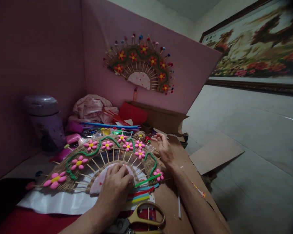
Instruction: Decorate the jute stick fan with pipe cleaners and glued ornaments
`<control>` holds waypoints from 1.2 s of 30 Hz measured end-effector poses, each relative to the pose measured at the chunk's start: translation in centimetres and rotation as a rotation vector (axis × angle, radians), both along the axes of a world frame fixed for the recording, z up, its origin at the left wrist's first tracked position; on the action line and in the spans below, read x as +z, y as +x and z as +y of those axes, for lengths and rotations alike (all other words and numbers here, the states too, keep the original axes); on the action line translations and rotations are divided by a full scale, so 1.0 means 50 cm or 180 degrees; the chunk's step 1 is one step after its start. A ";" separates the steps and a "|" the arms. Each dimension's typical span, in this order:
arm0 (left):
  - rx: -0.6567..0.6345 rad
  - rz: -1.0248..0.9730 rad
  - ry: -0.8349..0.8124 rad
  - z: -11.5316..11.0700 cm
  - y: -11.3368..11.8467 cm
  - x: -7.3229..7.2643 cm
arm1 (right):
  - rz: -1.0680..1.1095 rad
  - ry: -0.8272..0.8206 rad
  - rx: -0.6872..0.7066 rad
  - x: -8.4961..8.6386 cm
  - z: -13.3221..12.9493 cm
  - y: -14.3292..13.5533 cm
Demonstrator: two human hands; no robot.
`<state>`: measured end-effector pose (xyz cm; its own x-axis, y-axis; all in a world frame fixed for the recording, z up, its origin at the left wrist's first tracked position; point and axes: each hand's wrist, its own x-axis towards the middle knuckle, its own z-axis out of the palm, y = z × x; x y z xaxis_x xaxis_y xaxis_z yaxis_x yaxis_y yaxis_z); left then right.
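Note:
A twine-wrapped craft fan point(86, 152) with thin wooden ribs lies in front of me. It carries pink flowers point(78, 162) with yellow middles and a wavy green pipe cleaner point(100, 144). My left hand point(116, 185) rests on the pale half-round centre point(100, 182), fingers curled and closed; whatever they hold is hidden. Loose coloured pipe cleaners point(143, 191) stick out to the right of that hand. My right hand point(163, 148) is raised beside the fan's upper right edge, fingers bent loosely and apart, close to a small green pompom point(148, 141). Nothing shows in it.
Gold-handled scissors point(146, 216) lie at the front. A purple flask point(45, 123) stands left, near bundled pink cloth point(94, 107). Blue pipe cleaners point(109, 125) and an open cardboard box point(161, 118) are behind. A finished orange-flowered fan point(141, 63) hangs on the pink panel.

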<state>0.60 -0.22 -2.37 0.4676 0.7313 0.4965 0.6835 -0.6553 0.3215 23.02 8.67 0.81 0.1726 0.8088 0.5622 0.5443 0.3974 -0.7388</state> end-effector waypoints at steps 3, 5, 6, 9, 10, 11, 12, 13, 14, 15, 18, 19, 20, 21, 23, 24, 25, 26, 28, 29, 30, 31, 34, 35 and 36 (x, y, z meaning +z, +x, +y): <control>0.0000 0.0010 0.0032 0.000 0.000 -0.001 | 0.0257 0.0082 -0.0039 0.016 -0.009 -0.001; 0.0012 0.0018 0.0048 0.000 0.000 -0.003 | 0.0393 0.0193 -0.0150 0.030 -0.025 -0.005; 0.0027 0.0025 0.0057 0.001 0.001 -0.004 | 0.0442 0.0243 -0.0204 0.037 -0.037 -0.008; 0.0065 0.0025 0.0131 0.001 0.002 -0.008 | 0.0535 0.0301 -0.0256 0.047 -0.083 -0.020; 0.0065 0.0026 0.0163 0.001 0.003 -0.008 | 0.0552 0.0271 -0.0244 0.045 -0.101 -0.024; 0.0064 0.0033 0.0192 0.001 0.004 -0.008 | 0.0581 0.0221 -0.0242 0.040 -0.119 -0.028; 0.0062 0.0043 0.0218 0.001 0.004 -0.008 | 0.0613 0.0158 -0.0253 0.032 -0.137 -0.031; 0.0055 0.0056 0.0240 0.001 0.005 -0.007 | 0.0655 0.0133 -0.0285 0.021 -0.153 -0.033; 0.0053 0.0063 0.0265 0.000 0.005 -0.006 | 0.0673 0.0124 -0.0336 0.008 -0.168 -0.033; 0.0053 0.0067 0.0293 0.000 0.005 -0.005 | 0.0645 0.0125 -0.0399 -0.006 -0.181 -0.033; 0.0055 0.0085 0.0351 0.001 0.004 -0.005 | 0.0314 0.0146 -0.0598 -0.050 -0.208 -0.027; 0.0060 0.0085 0.0364 0.001 0.003 -0.005 | 0.0162 0.0157 -0.0635 -0.062 -0.213 -0.024; 0.0059 0.0075 0.0381 0.001 0.003 -0.006 | 0.0020 0.0174 -0.0650 -0.073 -0.218 -0.022; 0.0054 0.0047 0.0405 0.001 0.002 -0.006 | -0.0099 0.0215 -0.0653 -0.082 -0.222 -0.020; 0.0036 -0.0057 0.0504 0.000 0.002 -0.006 | -0.0292 0.0317 -0.0586 -0.095 -0.230 -0.016; 0.0019 -0.0112 0.0572 -0.001 0.002 -0.005 | -0.0357 0.0378 -0.0529 -0.100 -0.233 -0.014; 0.0001 -0.0170 0.0644 -0.001 0.002 -0.003 | -0.0408 0.0426 -0.0467 -0.103 -0.236 -0.013; -0.0023 -0.0226 0.0704 -0.002 0.003 -0.001 | -0.0446 0.0472 -0.0420 -0.105 -0.238 -0.011; -0.0069 -0.0348 0.0778 -0.004 0.003 0.003 | -0.0502 0.0555 -0.0377 -0.108 -0.242 -0.010; -0.0085 -0.0410 0.0786 -0.004 0.004 0.004 | -0.0528 0.0594 -0.0373 -0.109 -0.243 -0.010; -0.0089 -0.0468 0.0786 -0.003 0.003 0.003 | -0.0549 0.0627 -0.0360 -0.110 -0.244 -0.012; -0.0089 -0.0513 0.0788 -0.002 0.002 0.002 | -0.0570 0.0658 -0.0313 -0.109 -0.244 -0.014; -0.0088 -0.0576 0.0821 0.005 -0.006 -0.011 | -0.0473 0.0962 -0.0223 -0.103 -0.240 -0.025; -0.0111 -0.0587 0.0833 0.008 -0.010 -0.017 | -0.0425 0.1180 -0.0290 -0.099 -0.236 -0.027; -0.0126 -0.0595 0.0842 0.011 -0.014 -0.021 | -0.0463 0.1400 -0.0299 -0.095 -0.232 -0.028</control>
